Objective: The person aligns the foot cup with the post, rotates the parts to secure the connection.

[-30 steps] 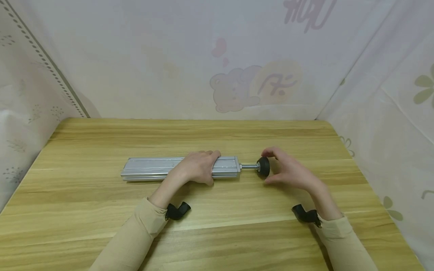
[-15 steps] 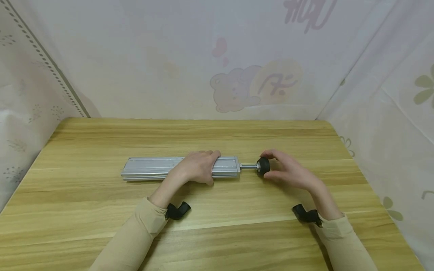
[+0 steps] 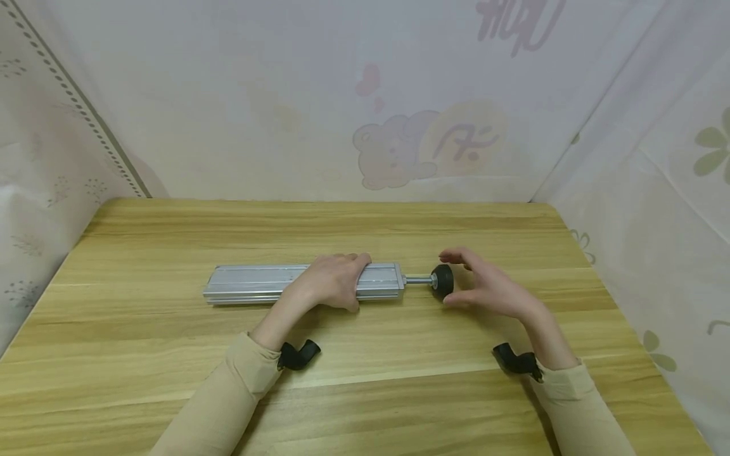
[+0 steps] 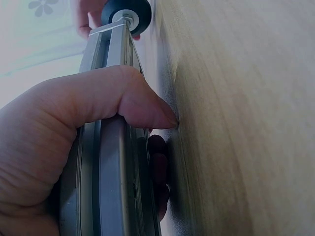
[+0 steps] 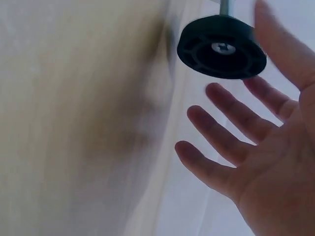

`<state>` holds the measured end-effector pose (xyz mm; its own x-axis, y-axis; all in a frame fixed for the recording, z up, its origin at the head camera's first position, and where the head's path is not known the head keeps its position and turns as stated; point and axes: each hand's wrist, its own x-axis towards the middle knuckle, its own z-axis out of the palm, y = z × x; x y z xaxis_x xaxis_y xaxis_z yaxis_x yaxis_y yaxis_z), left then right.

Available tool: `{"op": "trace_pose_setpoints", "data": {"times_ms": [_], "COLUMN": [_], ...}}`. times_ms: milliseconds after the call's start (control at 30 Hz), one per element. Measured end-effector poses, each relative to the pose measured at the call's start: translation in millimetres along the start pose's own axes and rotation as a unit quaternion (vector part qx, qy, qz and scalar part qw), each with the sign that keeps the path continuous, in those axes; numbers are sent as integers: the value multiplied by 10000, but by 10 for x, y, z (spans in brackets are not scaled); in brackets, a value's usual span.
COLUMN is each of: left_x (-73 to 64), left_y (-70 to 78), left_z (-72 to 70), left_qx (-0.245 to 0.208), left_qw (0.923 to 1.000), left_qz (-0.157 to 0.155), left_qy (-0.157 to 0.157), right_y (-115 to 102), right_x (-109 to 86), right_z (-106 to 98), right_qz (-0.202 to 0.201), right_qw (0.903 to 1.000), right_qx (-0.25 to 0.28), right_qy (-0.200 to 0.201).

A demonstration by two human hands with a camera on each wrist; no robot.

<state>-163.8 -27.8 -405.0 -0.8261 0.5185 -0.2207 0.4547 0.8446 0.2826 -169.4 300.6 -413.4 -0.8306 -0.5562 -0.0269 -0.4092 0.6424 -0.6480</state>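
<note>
A silver aluminium profile (image 3: 251,283) lies lengthwise on the wooden table. From its right end sticks a threaded rod (image 3: 419,279) that bears a round black levelling foot (image 3: 442,281). My left hand (image 3: 327,282) grips the profile near that end, thumb on the near side and fingers over the far side, as the left wrist view also shows. Around the foot, my right hand (image 3: 493,288) has its fingers spread and thumb apart. In the right wrist view the foot's hollow underside (image 5: 221,46) shows a cross-head screw, with the thumb beside its rim.
The wooden table (image 3: 365,405) reaches to a patterned cloth backdrop (image 3: 256,114) at the back and both sides. A black curved wrist piece (image 3: 299,354) juts from the left cuff, and a similar one (image 3: 516,361) from the right.
Half a second ago my right thumb and index finger were closer around the foot; now they have spread apart. My left hand and the profile have stayed put.
</note>
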Motion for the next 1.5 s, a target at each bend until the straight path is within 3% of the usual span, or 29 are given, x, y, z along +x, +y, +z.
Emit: {"op": "trace_pose_setpoints", "data": {"times_ms": [167, 367, 567, 800, 1000, 1267, 1500], "left_x": [-1, 1, 1, 4, 6, 12, 8], "left_y": [0, 7, 12, 6, 10, 16, 13], "left_z": [-4, -7, -8, 1, -2, -4, -10], "left_qx": [7, 6, 13, 48, 65, 44, 32], "left_qw": [10000, 10000, 10000, 10000, 10000, 10000, 10000], "left_qz": [-3, -37, -49, -56, -56, -36, -69], "left_qy": [15, 13, 29, 25, 30, 10, -24], "right_y": [5, 21, 50, 62, 40, 36, 43], "right_x": [43, 33, -5, 2, 4, 47, 13], "right_z": [56, 69, 33, 4, 15, 85, 53], "right_qz": [-118, -25, -79, -45, -7, -118, -173], "right_qw": [9992, 9993, 10000, 9990, 9998, 9992, 9997], "right_qx": [-305, -267, -54, -259, -91, -322, -178], "right_qy": [243, 270, 27, -348, -163, 191, -59]}}
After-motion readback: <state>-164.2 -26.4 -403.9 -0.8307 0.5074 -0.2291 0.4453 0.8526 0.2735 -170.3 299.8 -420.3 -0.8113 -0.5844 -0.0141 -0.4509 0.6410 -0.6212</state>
